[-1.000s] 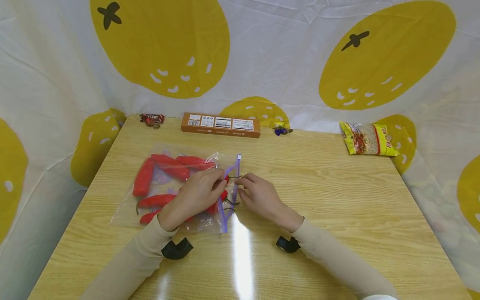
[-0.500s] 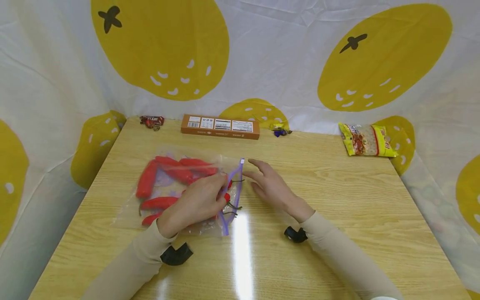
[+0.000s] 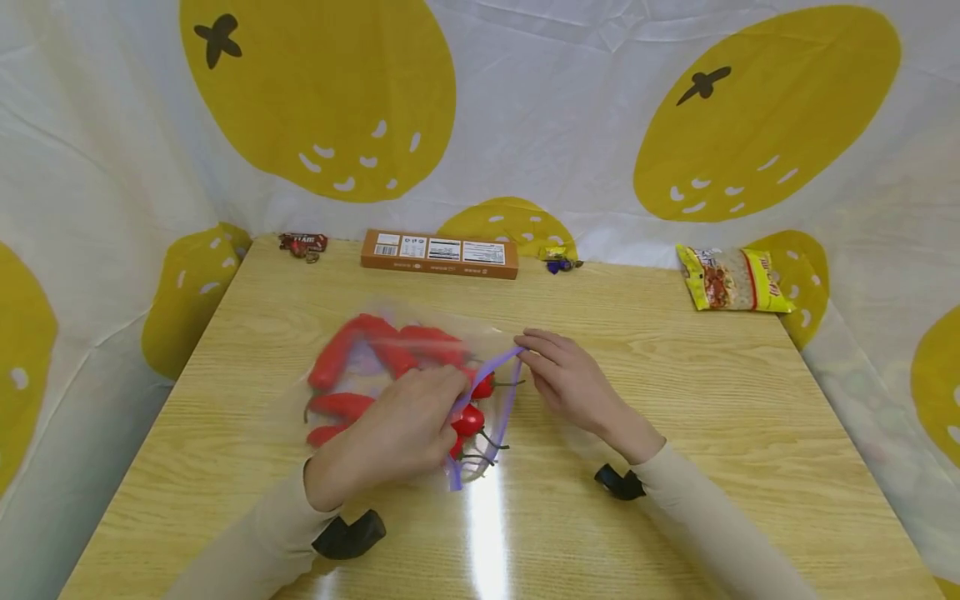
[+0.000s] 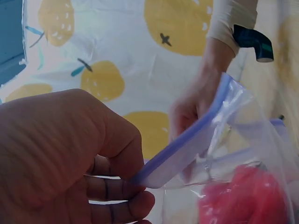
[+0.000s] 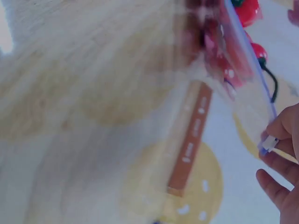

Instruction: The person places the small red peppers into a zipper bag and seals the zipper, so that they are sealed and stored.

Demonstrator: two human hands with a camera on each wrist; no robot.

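A clear zip bag (image 3: 497, 362) with a purple zip edge lies in the middle of the table, its mouth to the right. Several red chili peppers (image 3: 332, 360) fill it, and some green stems poke out at the mouth. My left hand (image 3: 393, 425) pinches the purple edge between thumb and fingers, which the left wrist view (image 4: 65, 149) shows close up. At the far corner of the mouth, my right hand (image 3: 573, 383) pinches the end of the zip; the right wrist view shows a white slider (image 5: 269, 142) between its fingers. Part of the bag is hidden under my left hand.
Along the back edge of the table (image 3: 675, 417) lie a dark red wrapped snack (image 3: 303, 243), a long brown box (image 3: 439, 255) and small yellow and blue wrapped sweets (image 3: 558, 262). A yellow packet (image 3: 735, 279) sits at the back right. A patterned cloth surrounds the table.
My right hand drew away from the mouth, then took hold of the zip's far corner. The bag and peppers have shifted right and nearer, and the mouth gapes wider.
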